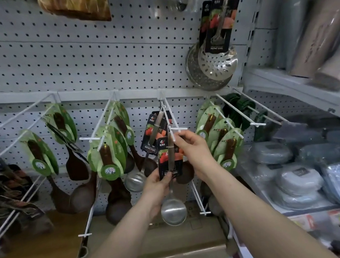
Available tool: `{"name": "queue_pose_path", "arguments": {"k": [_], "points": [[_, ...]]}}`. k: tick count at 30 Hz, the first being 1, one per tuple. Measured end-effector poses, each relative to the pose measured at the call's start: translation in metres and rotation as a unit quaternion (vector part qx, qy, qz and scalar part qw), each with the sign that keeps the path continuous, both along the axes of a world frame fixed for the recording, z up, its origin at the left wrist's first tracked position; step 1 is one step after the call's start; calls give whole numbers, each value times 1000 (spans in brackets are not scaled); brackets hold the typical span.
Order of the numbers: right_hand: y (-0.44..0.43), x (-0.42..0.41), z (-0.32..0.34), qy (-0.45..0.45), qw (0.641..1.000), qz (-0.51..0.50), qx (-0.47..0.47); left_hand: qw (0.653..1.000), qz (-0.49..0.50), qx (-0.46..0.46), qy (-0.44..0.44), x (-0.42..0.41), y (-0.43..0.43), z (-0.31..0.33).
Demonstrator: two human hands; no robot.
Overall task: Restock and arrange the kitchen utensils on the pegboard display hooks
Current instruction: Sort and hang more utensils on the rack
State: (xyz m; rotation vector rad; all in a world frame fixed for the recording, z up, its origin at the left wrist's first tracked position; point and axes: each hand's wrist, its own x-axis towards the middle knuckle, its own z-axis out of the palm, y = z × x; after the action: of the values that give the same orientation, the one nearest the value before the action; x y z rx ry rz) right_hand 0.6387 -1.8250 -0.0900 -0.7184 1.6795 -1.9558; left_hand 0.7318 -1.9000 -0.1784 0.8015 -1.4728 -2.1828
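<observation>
Observed from beside the display: the left hand (158, 187) grips the steel ladle (174, 211) from the side. Its thumb lies across the lower edge of the ladle's black card label (164, 162) and its fingers are curled behind. The bowl hangs directly below this grip, with the handle rising upright above it.

The right hand (191, 145) sits above and to the right of that grip. Its thumb and fingertips are closed in a pinch on the top end of the handle, right at the front tip of the white hook (179, 129). Whether the handle's end is already on the wire cannot be told.

Behind the pinch, further back on the same hook, hangs a second ladle (134, 182) with a matching label. Wooden spoons on green leaf-shaped cards hang on the hooks to the left of the grip (106, 156) and to its right (228, 146). Well above the right hand, perforated skimmers (217, 63) hang against the pegboard (69, 62).
</observation>
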Motion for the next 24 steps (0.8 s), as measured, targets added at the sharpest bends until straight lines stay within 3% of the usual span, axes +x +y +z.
{"name": "queue_pose_path", "arguments": {"k": [13,24], "points": [[27,18,-49,-11,995,-88,51,997,69,22,7,38,4,-9],[82,74,-72,128,979,-111,112,989,58,-134,3,92,39,1]]}}
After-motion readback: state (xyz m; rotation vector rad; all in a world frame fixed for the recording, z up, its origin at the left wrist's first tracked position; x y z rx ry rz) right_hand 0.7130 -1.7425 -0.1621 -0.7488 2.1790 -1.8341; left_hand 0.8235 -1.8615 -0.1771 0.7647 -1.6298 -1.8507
